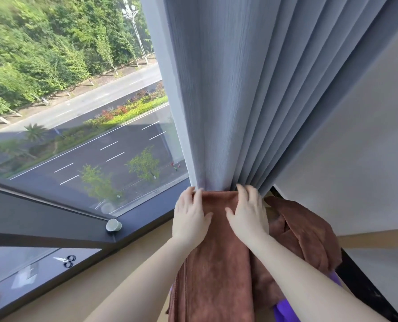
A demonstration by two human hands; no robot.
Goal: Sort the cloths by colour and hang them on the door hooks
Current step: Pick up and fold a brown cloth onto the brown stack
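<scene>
Right below the grey curtain (pixel 239 101), both hands sit flat with fingers spread on a folded brown cloth (pixel 218 263), left hand (pixel 189 218) just beside right hand (pixel 247 216), gripping nothing. More crumpled brown cloth (pixel 309 233) lies to the right, and a purple cloth (pixel 283 310) pokes out near the bottom.

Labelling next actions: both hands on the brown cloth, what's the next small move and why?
Probably pinch the far edge and lift: both hands, left hand and right hand, lie open and flat on the folded brown cloth at the curtain; no door hooks in view.

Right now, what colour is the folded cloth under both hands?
Reddish brown: the folded cloth, seen in the head view.
</scene>
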